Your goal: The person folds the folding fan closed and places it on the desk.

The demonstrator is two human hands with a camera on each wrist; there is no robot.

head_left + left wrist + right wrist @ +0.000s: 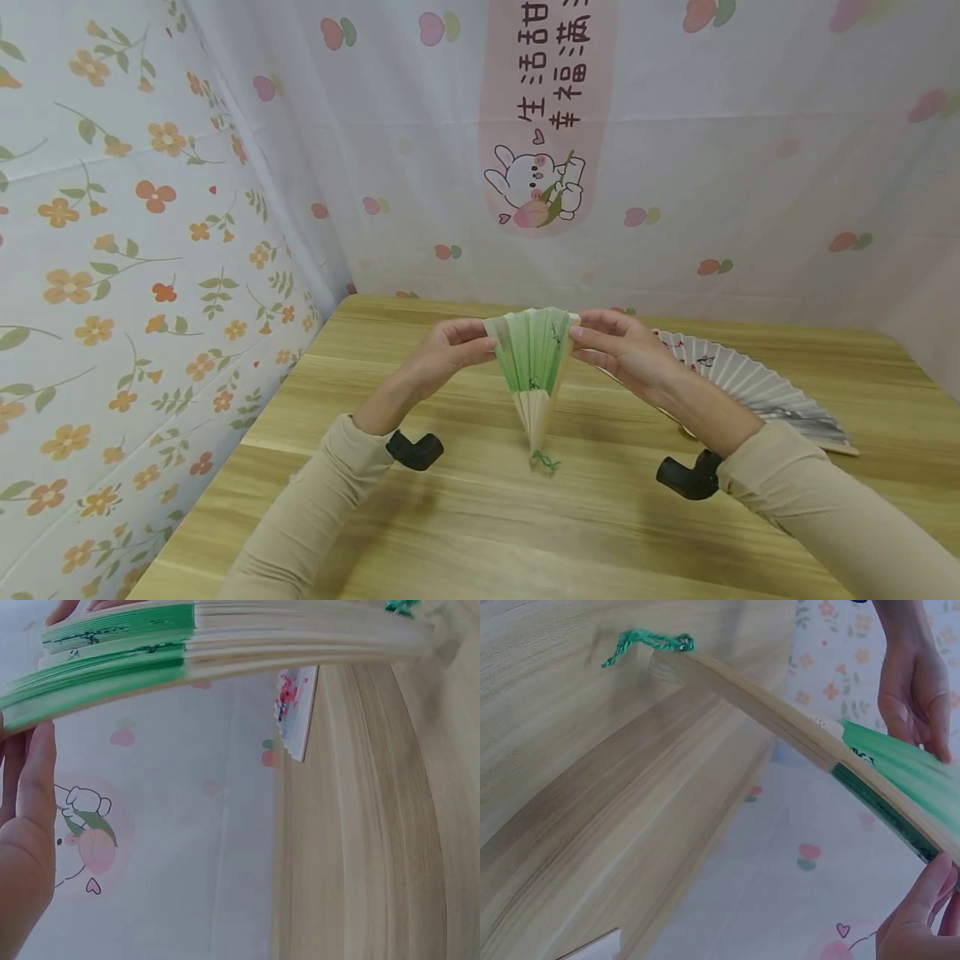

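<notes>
A green folding fan (531,358), partly spread, stands with its leaf up and its wooden ribs narrowing to a pivot at the bottom. Green cord (546,461) dangles from that pivot end, close over the table. My left hand (448,354) pinches the fan's left edge near the top, thumb in front. On the opposite side, my right hand (624,348) pinches the right outer rib near its top. In the right wrist view the fan's outer rib (780,724) runs from the cord up to the right fingertips (932,874).
A white folding fan (750,379) with red blossoms lies spread on the wooden table (480,533), partly behind the right forearm. Printed cloth (405,167) hangs along the back, and flowered cloth (112,250) along the left. Black wrist mounts (415,451) sit at both cuffs.
</notes>
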